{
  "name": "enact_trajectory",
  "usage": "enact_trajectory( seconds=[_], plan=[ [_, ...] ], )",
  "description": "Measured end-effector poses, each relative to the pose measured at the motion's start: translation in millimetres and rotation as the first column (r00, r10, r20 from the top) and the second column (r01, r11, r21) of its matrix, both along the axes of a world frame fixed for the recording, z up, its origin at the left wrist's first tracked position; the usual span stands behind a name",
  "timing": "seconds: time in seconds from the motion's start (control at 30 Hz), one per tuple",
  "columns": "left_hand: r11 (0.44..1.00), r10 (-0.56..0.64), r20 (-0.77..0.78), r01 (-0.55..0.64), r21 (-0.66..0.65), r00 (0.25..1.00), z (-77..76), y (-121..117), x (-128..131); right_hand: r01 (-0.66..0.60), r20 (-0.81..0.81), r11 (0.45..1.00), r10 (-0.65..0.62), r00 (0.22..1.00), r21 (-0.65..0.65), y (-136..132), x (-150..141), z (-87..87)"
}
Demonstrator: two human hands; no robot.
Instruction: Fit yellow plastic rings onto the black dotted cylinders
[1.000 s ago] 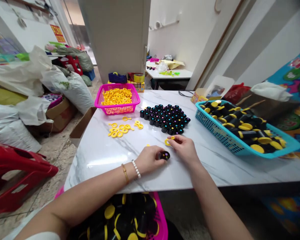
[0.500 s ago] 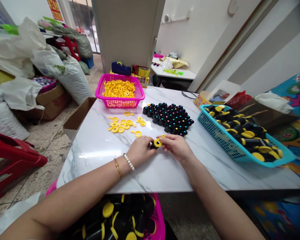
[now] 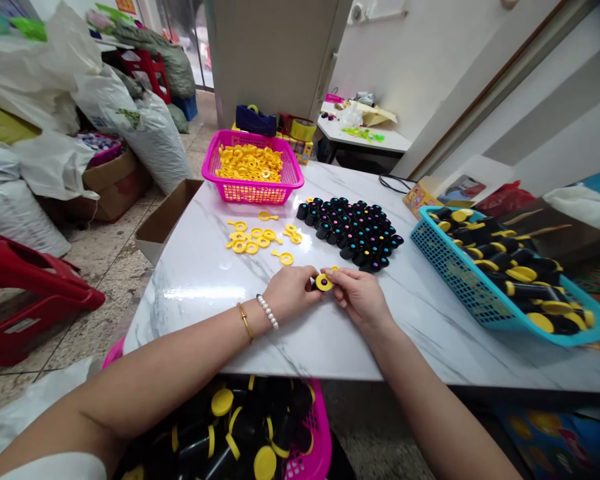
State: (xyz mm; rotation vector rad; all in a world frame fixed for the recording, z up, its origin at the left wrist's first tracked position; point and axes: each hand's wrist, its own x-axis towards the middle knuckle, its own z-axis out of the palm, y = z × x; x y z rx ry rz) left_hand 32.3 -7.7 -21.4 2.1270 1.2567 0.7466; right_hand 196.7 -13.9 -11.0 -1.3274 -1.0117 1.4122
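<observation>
My left hand [image 3: 296, 291] is closed around a small black cylinder, mostly hidden by the fingers. A yellow ring with a handle [image 3: 324, 283] sits against the cylinder's end, a dark centre showing through its hole. Thumb and fingers of my right hand [image 3: 356, 291] pinch the ring at its right side, where the small handle end sticks up. Beyond my hands lie several loose yellow rings [image 3: 252, 235] on the left. A cluster of black cylinders [image 3: 353, 230] with coloured dots stands to the right of them.
A pink basket [image 3: 213, 177] of yellow rings stands at the back of the marbled table [image 3: 190, 327]. At right is a blue basket [image 3: 450, 293] of black cylinders with yellow ends. Below the table edge, a pink basket [image 3: 323, 427] holds similar pieces. A red stool [image 3: 35, 293] is at left.
The whole view has shifted, so the table things appear further right. The yellow ring now sits flatter against the black cylinder's end. Both hands keep their grip.
</observation>
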Motion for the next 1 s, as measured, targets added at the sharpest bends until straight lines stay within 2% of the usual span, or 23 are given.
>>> enact_trajectory(
  seconds=[0.17,0.33,0.4,0.53,0.63,0.7,0.77,0.87,0.93,1.0],
  plan=[
    [1.0,0.006,-0.009,-0.006,0.008,1.0,1.2,0.6,0.4,0.013,0.011,1.0,-0.013,1.0,0.016,1.8,-3.8,-4.5],
    [1.0,-0.01,0.04,0.011,-0.012,0.999,6.2,-1.4,-1.5,-0.024,0.064,0.994,0.017,0.998,0.104,1.3,-4.3,-11.0],
    [0.992,-0.021,0.102,0.033,-0.123,0.995,8.5,-1.6,-2.2,-0.037,0.076,0.991,0.028,0.997,0.127,-1.4,-4.4,-12.1],
    [0.923,0.028,0.217,0.057,-0.38,0.976,7.9,2.8,0.1,-0.048,0.166,0.983,0.018,0.986,0.178,-7.6,-6.1,-10.7],
    [0.876,0.06,0.268,0.077,-0.475,0.962,6.4,5.2,3.5,-0.053,0.23,0.969,-0.004,0.973,0.241,-10.4,-7.4,-10.5],
    [0.866,0.078,0.258,0.063,-0.496,0.963,7.1,2.1,4.3,-0.058,0.233,0.964,-0.003,0.972,0.258,-12.5,-8.1,-11.9],
    [0.91,0.095,0.23,0.009,-0.414,0.968,7.3,-3.7,4.2,-0.064,0.218,0.963,0.006,0.976,0.26,-13.6,-8.3,-14.1],
    [0.988,0.056,0.205,-0.024,-0.153,0.977,4.1,-11.2,4.5,-0.057,0.185,0.963,0.007,0.983,0.264,-11.8,-7.1,-16.1],
    [1.0,0.017,0.171,-0.019,0.011,0.985,1.7,-13.6,4.9,-0.037,0.14,0.968,0.002,0.99,0.249,-10.1,-5.4,-14.8],
    [0.996,0.012,0.123,-0.023,0.091,0.992,1.0,-13.5,4.5,-0.004,0.059,0.981,-0.007,0.998,0.193,-8.5,-3.2,-11.4]
  ],
)
